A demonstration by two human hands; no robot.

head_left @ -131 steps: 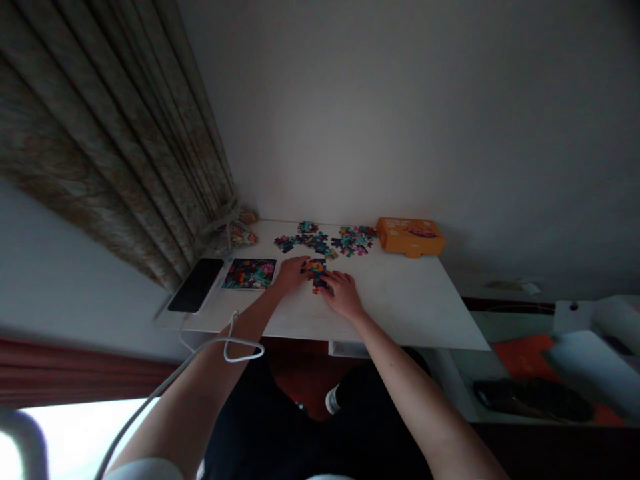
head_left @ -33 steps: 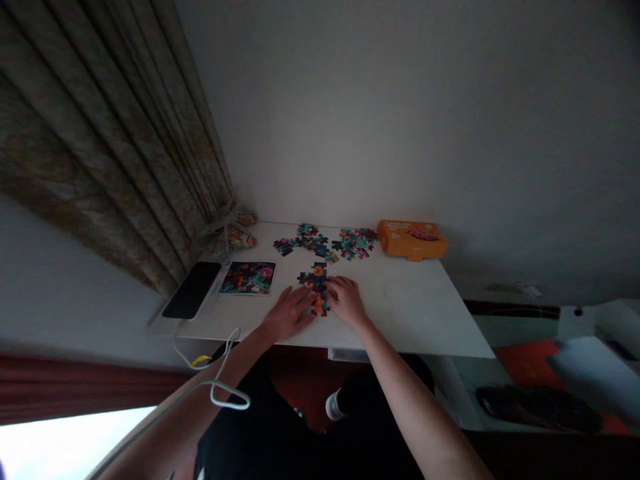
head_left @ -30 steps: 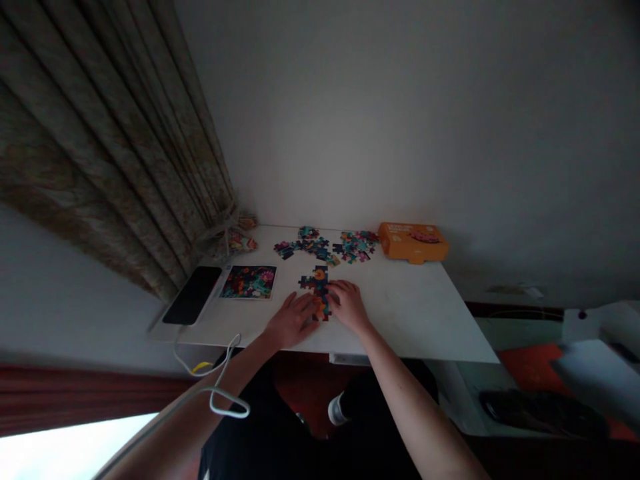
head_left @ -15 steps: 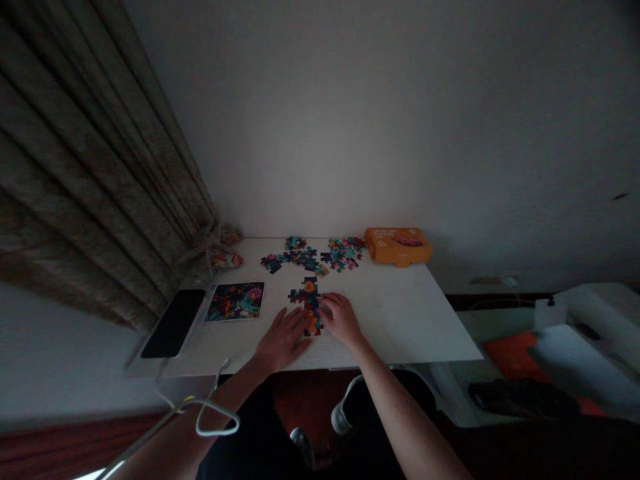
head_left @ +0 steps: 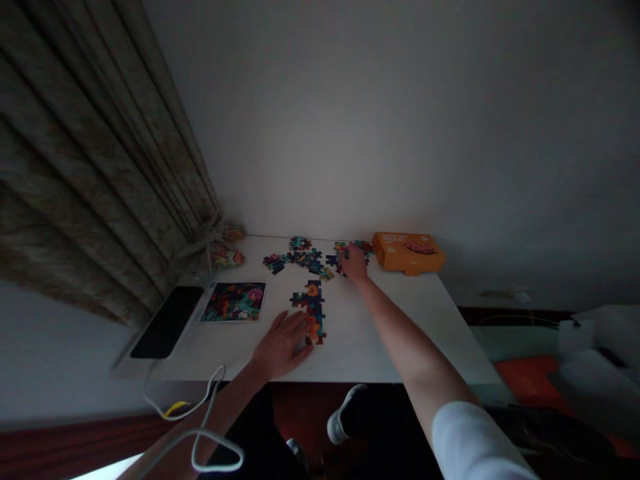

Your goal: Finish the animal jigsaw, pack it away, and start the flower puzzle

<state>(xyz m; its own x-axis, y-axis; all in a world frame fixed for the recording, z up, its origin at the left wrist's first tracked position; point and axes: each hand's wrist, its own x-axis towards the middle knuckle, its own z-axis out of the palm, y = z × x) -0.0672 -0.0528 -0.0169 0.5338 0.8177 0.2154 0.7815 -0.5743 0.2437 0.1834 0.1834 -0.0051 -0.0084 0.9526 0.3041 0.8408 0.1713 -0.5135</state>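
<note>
A joined section of jigsaw puzzle (head_left: 315, 303) lies on the white table, dark blue with orange parts. My left hand (head_left: 283, 343) rests flat at its lower left, fingers spread, the fingertips touching the joined pieces. Farther back, my right hand (head_left: 355, 262) is over the right pile of loose puzzle pieces (head_left: 367, 247). Its fingers are bent down among the pieces and look closed; what is between them is hidden. A second pile of loose pieces (head_left: 303, 257) lies to the left of that hand. The printed picture card (head_left: 233, 302) is left of the joined section.
An orange puzzle box (head_left: 407, 253) stands at the back right against the wall. A dark phone (head_left: 167, 322) lies at the table's left edge. Behind it is a clear plastic bag (head_left: 220, 250). A white cable (head_left: 217, 383) hangs at the front left.
My right hand has left the joined section and reached forward to the right pile of loose pieces. My left hand has stayed by the joined section. The view has shifted slightly.
</note>
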